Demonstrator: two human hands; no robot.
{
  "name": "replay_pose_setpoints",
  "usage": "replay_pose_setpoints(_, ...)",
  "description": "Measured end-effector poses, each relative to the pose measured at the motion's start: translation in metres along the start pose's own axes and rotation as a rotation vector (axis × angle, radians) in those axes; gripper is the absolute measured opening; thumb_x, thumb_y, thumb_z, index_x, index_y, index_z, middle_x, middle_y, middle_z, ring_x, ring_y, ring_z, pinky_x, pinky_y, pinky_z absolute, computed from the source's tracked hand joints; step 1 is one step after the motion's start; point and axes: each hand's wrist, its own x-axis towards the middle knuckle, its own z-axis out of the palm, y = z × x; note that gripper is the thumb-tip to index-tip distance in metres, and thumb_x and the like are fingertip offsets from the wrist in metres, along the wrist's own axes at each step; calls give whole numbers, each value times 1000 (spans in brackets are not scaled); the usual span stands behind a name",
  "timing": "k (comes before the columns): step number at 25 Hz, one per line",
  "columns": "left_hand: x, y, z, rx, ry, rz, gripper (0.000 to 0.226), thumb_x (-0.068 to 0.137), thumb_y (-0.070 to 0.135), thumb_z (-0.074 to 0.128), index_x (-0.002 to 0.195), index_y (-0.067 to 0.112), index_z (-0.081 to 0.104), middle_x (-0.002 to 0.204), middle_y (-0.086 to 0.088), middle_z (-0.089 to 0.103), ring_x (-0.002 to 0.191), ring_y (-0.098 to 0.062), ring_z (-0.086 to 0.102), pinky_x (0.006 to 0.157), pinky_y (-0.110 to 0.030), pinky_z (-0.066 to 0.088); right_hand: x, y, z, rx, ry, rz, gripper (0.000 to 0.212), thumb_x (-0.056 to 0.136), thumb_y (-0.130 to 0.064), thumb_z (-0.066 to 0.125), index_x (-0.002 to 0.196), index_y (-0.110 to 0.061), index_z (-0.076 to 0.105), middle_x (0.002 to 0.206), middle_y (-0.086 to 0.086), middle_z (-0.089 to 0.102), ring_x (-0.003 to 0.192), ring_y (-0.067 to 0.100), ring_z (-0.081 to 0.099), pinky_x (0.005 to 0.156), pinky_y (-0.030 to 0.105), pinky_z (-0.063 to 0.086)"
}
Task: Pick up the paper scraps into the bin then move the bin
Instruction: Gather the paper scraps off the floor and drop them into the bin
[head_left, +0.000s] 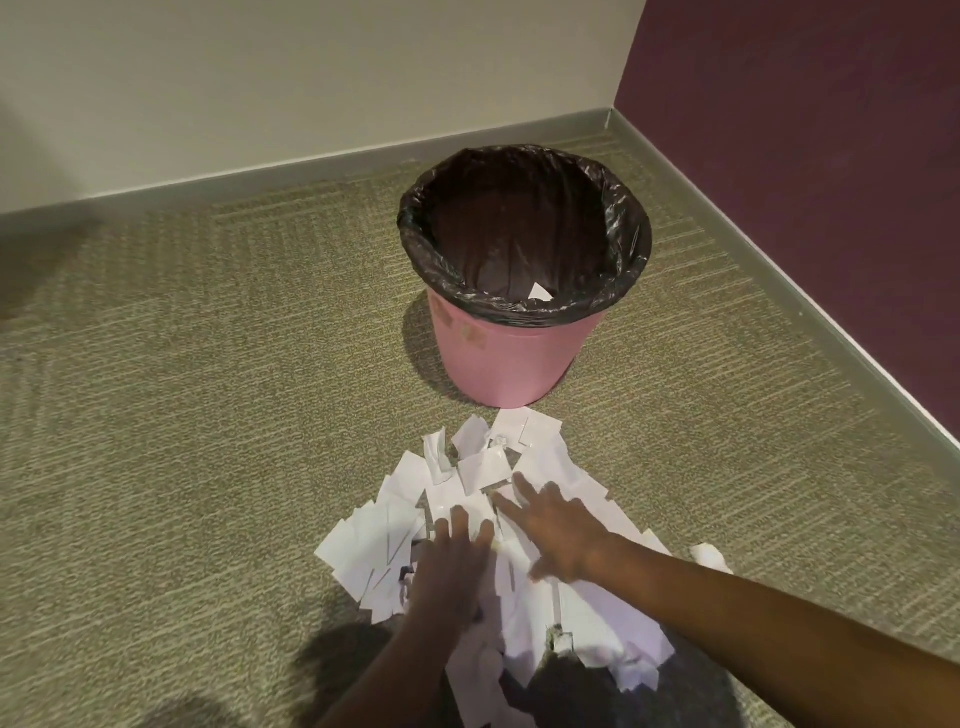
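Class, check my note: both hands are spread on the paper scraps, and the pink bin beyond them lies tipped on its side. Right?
Not quite. In the head view the pink bin stands upright. The left hand and right hand are indeed spread on the paper scraps.

Head-worn view, facing forward and down, near paper scraps (363, 540)

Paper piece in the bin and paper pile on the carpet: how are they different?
The white paper piece lies alone inside the pink plastic bin; the white paper pile spreads over the green carpet. The left hand and right hand rest on the pile, not the piece. Both are paper.
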Motion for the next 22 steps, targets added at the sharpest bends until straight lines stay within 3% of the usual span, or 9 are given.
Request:
replay_pose_setpoints(2, 1, -3, -2, -41, -7, 8, 95, 78, 27, 77, 148, 16, 15, 153, -20, 14, 138, -40, 23, 102, -47, 42, 2, -5, 7, -68, 26, -26, 98, 82, -26, 76, 153, -26, 9, 163, 14, -2, 138, 51, 22, 95, 53, 44)
replay_pose_setpoints(6, 9, -7, -10, -73, 22, 29, 82, 77, 22, 77, 142, 16, 28, 144, -14, 28, 130, -33, 33, 98, -41, 43, -5, -15, 0, -79, 131, -84, 65, 80, -5, 72, 136, -7, 40, 151, 21, 25, 122, 45, 42, 76, 45, 51)
replay_pose_setpoints(10, 15, -6, -15, -113, 24, 59, 61, 80, 12, 71, 133, 18, 42, 132, -9, 40, 121, -28, 41, 89, -40, 46, -8, -15, -5, -23, 185, -132, 45, 80, 9, 59, 123, -2, 56, 135, 20, 43, 109, 41, 53, 74, 46, 50)
replay_pose_setpoints(13, 20, -8, -14, -207, 35, 90, 44, 84, 8, 61, 126, 17, 51, 128, -7, 49, 123, -26, 45, 98, -35, 43, -11, -10, -7, 84, 150, -102, 29, 87, 1, 53, 115, -3, 60, 118, 19, 56, 100, 39, 59, 75, 42, 50)
replay_pose_setpoints(16, 23, -10, -24, -282, 74, 119, 43, 86, 9, 53, 129, 14, 52, 130, -9, 53, 124, -26, 45, 102, -29, 35, -13, 0, -17, 227, 159, -6, 22, 85, -5, 50, 106, -8, 58, 106, 18, 65, 95, 38, 63, 72, 39, 49)
replay_pose_setpoints(19, 24, -14, -55, -403, -6, 152, 37, 80, 11, 63, 117, 8, 62, 119, -14, 61, 111, -26, 54, 88, -28, 41, -22, 10, -42, 285, 95, 46, 17, 76, 5, 53, 83, -4, 66, 100, 21, 66, 89, 38, 66, 62, 30, 40)
replay_pose_setpoints(20, 24, -18, -65, -439, -50, 168, 32, 73, 12, 67, 105, 7, 68, 111, -14, 67, 101, -22, 60, 79, -26, 43, -26, 12, -51, 272, 76, 50, 13, 75, 8, 53, 72, -3, 60, 99, 22, 65, 86, 37, 65, 61, 29, 36)
replay_pose_setpoints(22, 20, -28, -82, -501, -98, 203, 29, 61, 16, 71, 89, 6, 71, 94, -12, 73, 82, -15, 63, 66, -24, 46, -37, 16, -71, 238, 52, 72, 18, 78, 9, 55, 69, -5, 51, 99, 25, 62, 83, 35, 61, 62, 29, 35)
